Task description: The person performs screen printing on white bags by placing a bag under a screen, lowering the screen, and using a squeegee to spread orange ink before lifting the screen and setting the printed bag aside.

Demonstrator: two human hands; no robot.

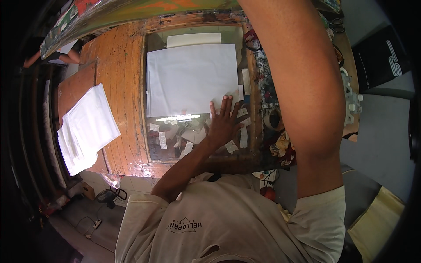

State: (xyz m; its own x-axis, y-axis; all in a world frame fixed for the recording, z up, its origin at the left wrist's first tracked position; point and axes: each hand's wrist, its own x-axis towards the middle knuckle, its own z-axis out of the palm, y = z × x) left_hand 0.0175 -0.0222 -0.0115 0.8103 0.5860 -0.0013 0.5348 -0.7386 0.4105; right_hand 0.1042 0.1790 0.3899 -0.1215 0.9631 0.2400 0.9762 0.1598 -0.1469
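1. The white sheet (pixel 188 79) lies on the glass panel (pixel 170 152) at the centre of the frame, roughly square to the panel's wooden border, with a pale strip (pixel 194 40) showing past its far edge.
2. The left hand (pixel 225 118) rests at the sheet's lower right corner, palm down, fingers spread apart, gripping nothing. Light, even pressure through the fingertips should suit a thin sheet; a hard push could drag it askew.
3. The right arm (pixel 307 87) reaches up out of the top of the frame. Its hand is out of sight, so I cannot tell whether it holds anything.
4. Faint creases cross the sheet. Smoothing outward from the middle would likely flatten them better than pressing at one corner.
5. Tape scraps (pixel 162 140) lie on or under the glass below the sheet; glare there makes it hard to say which. The sheet's edge is best clear of any on top.
6. A loose stack of white sheets (pixel 90 127) sits at the left of the frame; squaring it would make single sheets easier to lift.
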